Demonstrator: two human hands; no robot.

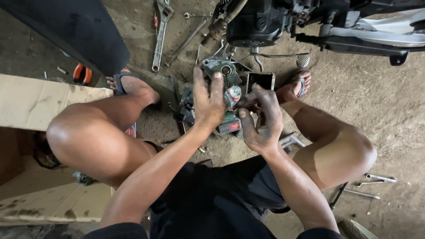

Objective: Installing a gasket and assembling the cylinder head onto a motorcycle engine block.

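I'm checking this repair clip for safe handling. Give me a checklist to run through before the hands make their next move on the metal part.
1. Left hand on the grey metal part: ok, fingers rest on its top.
2. Right hand free of tools: cannot tell, the fingers curl around something small and hidden.
3. Part steady on the dirt floor: cannot tell, its base is hidden behind the hands.
4. Tools within reach: ok, an adjustable wrench lies ahead and spanners lie by the right knee.
5. Feet protected: not ok, open sandals.
6. Hands clean for grip: not ok, both look greasy.
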